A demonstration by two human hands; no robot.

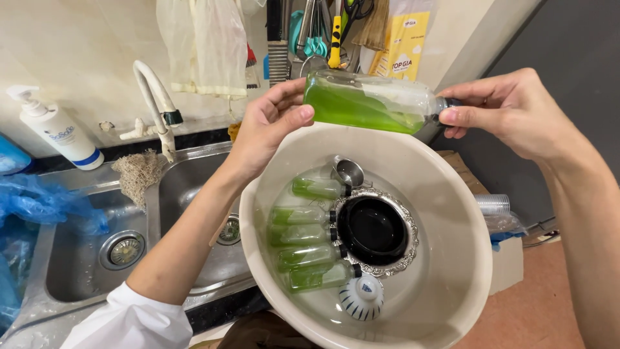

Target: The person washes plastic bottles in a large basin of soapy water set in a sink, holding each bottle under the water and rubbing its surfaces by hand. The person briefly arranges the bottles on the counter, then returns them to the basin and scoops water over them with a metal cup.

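Holding bottle point(365, 103) level above basin point(452, 194): your left hand point(268, 126) clasped base, right hand point(510, 113) pinched cap end. Green liquid half full. Five like bottles point(310, 239) lay submerged beside black bowl point(372, 229). Advice: keep both grips firm, cap tight.

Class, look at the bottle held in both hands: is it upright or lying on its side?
On its side. The bottle lies horizontal between the left hand and right hand, its green liquid pooled along the lower side.
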